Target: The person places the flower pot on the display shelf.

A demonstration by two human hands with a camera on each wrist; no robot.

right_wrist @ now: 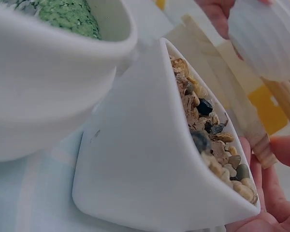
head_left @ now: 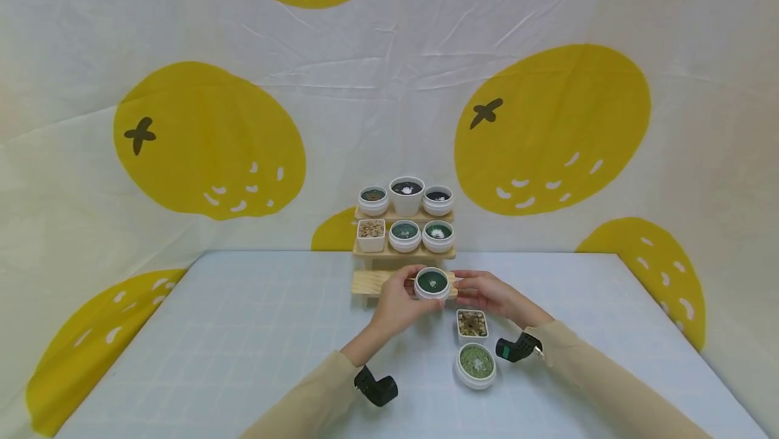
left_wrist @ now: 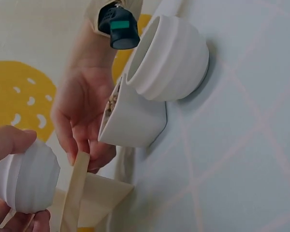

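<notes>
My left hand [head_left: 397, 298] holds a small round white pot [head_left: 433, 294] with a dark green fill. The pot is over the lowest step of a wooden stepped stand [head_left: 371, 282]; whether it touches the board cannot be told. At that step's right end, my right hand [head_left: 489, 292] pinches the edge of the board, as the right wrist view shows with the thumb [right_wrist: 286, 150] on one side. Near the right hand, on the table, are a square white pot [head_left: 472, 325] of mixed pebbles and a round white pot [head_left: 477, 364] with pale green granules.
Several white pots stand on the upper steps: a pebble-filled square pot [head_left: 371, 236], two round pots with green fill [head_left: 404, 235] on the middle step, and a taller pot [head_left: 406, 199] between two round ones on top. A patterned cloth [head_left: 389, 33] hangs behind the table [head_left: 262, 331].
</notes>
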